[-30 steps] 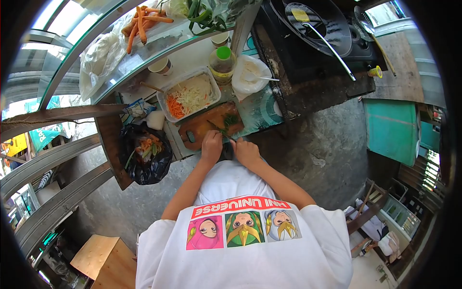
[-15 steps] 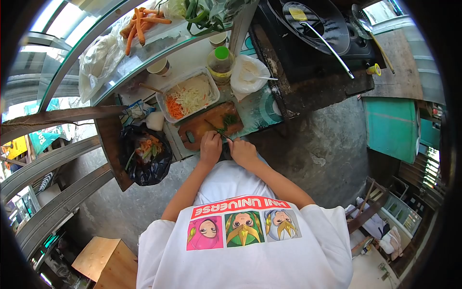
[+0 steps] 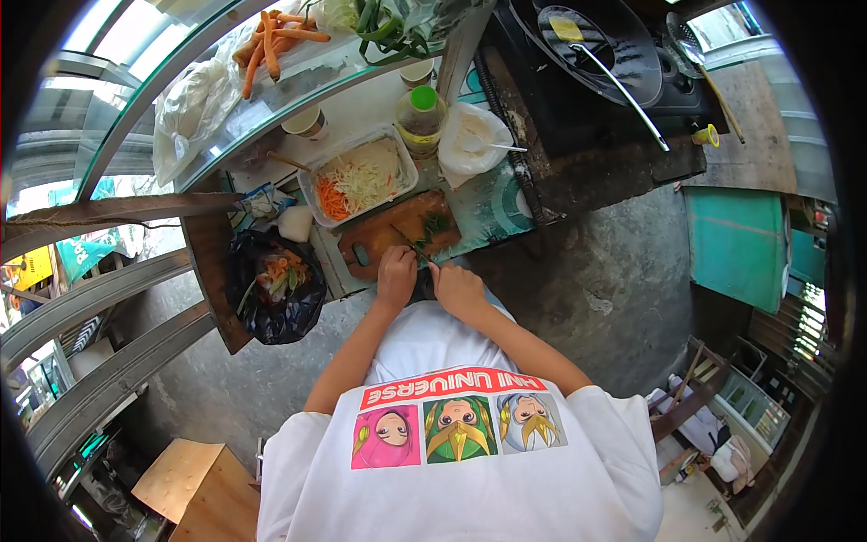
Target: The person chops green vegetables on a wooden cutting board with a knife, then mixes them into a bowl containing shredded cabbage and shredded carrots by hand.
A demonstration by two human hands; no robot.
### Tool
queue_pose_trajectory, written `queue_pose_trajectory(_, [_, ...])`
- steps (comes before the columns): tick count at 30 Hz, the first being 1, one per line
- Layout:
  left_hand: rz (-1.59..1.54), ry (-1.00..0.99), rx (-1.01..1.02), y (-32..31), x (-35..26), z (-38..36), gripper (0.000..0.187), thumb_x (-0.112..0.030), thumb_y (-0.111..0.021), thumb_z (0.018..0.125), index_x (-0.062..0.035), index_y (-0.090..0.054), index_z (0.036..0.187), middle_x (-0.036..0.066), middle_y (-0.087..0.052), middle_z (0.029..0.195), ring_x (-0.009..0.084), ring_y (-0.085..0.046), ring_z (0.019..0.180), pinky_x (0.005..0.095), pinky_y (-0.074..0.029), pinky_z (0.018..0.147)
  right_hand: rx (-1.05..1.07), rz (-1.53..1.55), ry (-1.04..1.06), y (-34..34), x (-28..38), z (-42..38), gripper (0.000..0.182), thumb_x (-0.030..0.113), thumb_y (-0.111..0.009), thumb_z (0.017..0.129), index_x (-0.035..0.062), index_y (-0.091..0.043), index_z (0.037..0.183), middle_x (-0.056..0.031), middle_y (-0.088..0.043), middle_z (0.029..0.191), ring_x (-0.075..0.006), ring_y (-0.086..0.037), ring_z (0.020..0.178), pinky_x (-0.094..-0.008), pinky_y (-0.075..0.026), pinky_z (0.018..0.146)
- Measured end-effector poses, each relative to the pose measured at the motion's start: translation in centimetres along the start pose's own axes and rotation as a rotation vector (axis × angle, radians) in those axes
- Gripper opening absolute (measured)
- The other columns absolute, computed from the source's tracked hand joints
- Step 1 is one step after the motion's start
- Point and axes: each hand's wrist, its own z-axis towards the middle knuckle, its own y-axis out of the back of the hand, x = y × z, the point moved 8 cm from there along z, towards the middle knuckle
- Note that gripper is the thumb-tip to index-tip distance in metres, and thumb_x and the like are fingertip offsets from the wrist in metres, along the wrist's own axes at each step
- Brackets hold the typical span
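Note:
A wooden cutting board (image 3: 370,237) lies at the counter's front edge, with chopped green herbs (image 3: 437,222) on its right part. My right hand (image 3: 459,289) is closed round the handle of a knife (image 3: 417,249), whose dark blade points up and left over the board. Close to its left, my left hand (image 3: 396,274) is at the board's near edge with its fingers bent together; what they press or hold is too small to make out. Just behind the board stands a plastic container (image 3: 408,185) of shredded carrot and cabbage.
Behind are a green-capped bottle (image 3: 422,122), a white bag with a spoon (image 3: 470,140) and paper cups. A black bag of scraps (image 3: 291,312) hangs at left. Carrots (image 3: 271,45) lie on the glass shelf (image 3: 343,77). A stove with a pan (image 3: 632,63) stands at right.
The view has shifted slightly, so the counter things appear a little further right. Both hands stay in nearly the same place, and the knife blade shows more clearly over the board.

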Motion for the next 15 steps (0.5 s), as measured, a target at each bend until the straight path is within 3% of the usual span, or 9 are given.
queue_pose_trajectory(5, [-0.004,0.006,-0.027,0.6,-0.4,-0.3,0.01,0.0,-0.063,0.074,0.0038,-0.065,0.083,0.014,-0.062,0.089,0.0315,-0.058,0.084,0.0403,-0.047,0.076,-0.054,-0.001,0.043,-0.6,-1.0,0.7,0.046,0.038,-0.045,0.094,0.0006,-0.06,0.07,-0.0189,-0.061,0.057,-0.0355,-0.063,0.052,-0.044,-0.051,0.048])
queue_pose_trajectory(11, [-0.107,0.187,-0.053,1.9,1.2,-0.7,0.016,-0.002,-0.065,0.077,0.0005,-0.065,0.092,0.014,-0.063,0.09,0.0321,-0.06,0.089,0.0378,-0.048,0.079,-0.057,0.009,0.058,2.1,-0.6,0.6,0.041,0.038,-0.047,0.093,0.002,-0.058,0.078,-0.0175,-0.06,0.057,-0.0347,-0.062,0.051,-0.0437,-0.05,0.047])
queue_pose_trajectory(13, [-0.051,0.122,-0.122,2.8,0.5,-0.6,0.023,-0.007,-0.066,0.078,-0.0034,-0.065,0.101,0.014,-0.06,0.108,0.0323,-0.056,0.097,0.0405,-0.047,0.08,-0.06,0.0,0.038,2.8,-1.1,0.5,0.039,0.039,-0.047,0.093,0.0025,-0.057,0.082,-0.0173,-0.061,0.059,-0.0342,-0.062,0.052,-0.0433,-0.05,0.047])
queue_pose_trajectory(14, [-0.05,0.118,-0.125,3.0,0.3,-0.6,0.023,-0.007,-0.066,0.078,-0.0034,-0.065,0.101,0.014,-0.06,0.108,0.0323,-0.056,0.097,0.0405,-0.047,0.08,-0.097,-0.053,0.054,3.2,-1.2,0.4,0.039,0.039,-0.048,0.093,0.0025,-0.056,0.083,-0.0167,-0.061,0.061,-0.0337,-0.062,0.051,-0.0428,-0.05,0.046])
queue_pose_trajectory(15, [0.045,0.013,-0.111,3.6,-1.4,-0.2,0.027,-0.012,-0.067,0.078,-0.0077,-0.065,0.104,0.013,-0.054,0.119,0.0324,-0.051,0.104,0.0411,-0.044,0.085,-0.132,-0.107,0.069,3.6,-1.2,0.2,0.038,0.039,-0.049,0.092,0.0024,-0.056,0.085,-0.0161,-0.061,0.063,-0.0331,-0.062,0.051,-0.0422,-0.05,0.046])
